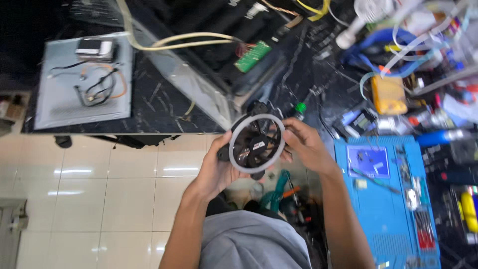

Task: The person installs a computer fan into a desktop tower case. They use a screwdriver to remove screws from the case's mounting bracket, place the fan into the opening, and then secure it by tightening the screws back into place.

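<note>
Both hands hold a round black case fan (pixel 256 143) with a pale white ring around its rim, face up toward the camera, raised above the tiled floor (pixel 99 189) just in front of the dark workbench (pixel 154 104) edge.

The left hand (pixel 219 167) cups the fan from the lower left, palm under the frame, fingers curled closed around its edge. The right hand (pixel 306 144) grips the right side of the ring, fingers bent narrowly over the rim with the thumb near the front face. Both hands are in firm contact with the fan; blades and dark centre hub are visible inside the ring.

Directly behind the fan, an opened metal computer case (pixel 199 79) lies tilted on the workbench, with a green circuit board (pixel 252 56) and a cream-coloured cable (pixel 174 42) inside it. To the far left on the bench rests a grey metal panel (pixel 82 82) carrying loose black and orange wires.

To the right of the hands lies a blue work mat (pixel 386 199) with small tools on it. Beyond it sits a yellow multimeter (pixel 388 94) among tangled cables. A green-capped item (pixel 299 107) stands just above the right hand; its kind cannot be determined.
</note>
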